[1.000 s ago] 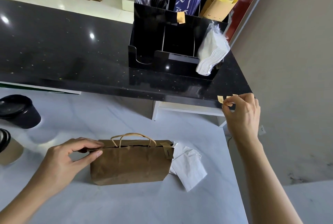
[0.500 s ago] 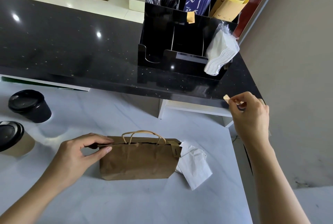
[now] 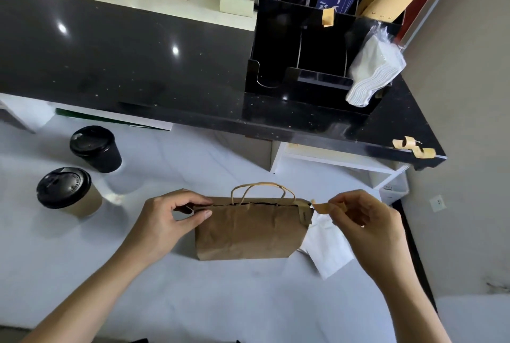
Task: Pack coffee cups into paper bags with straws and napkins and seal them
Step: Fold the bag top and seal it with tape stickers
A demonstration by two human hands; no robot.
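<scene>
Before you, the paper bag (image 3: pixel 248 229) stands on the table (image 3: pixel 82 273), with two lidded cups (image 3: pixel 80 171) to its left and a folded napkin (image 3: pixel 328 249) at its right. Behind, on the raised counter (image 3: pixel 124 66), the organizer (image 3: pixel 309 66) sits right, holding napkins (image 3: pixel 372 72); tape strips (image 3: pixel 414 146) stick at the counter's right corner.

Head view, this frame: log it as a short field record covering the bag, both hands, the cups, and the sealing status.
bag: brown paper bag upright on the white counter, mouth pressed nearly closed, handles up
left hand: left hand pinches the bag's top left corner
right hand: right hand pinches a tan tape strip beside the bag's top right corner
cups: black cup and kraft cup, both lidded, stand left of the bag
napkin: white napkin lies right of the bag
spare tape: tape pieces stuck on the black ledge's edge
sealing: strip not yet applied
</scene>
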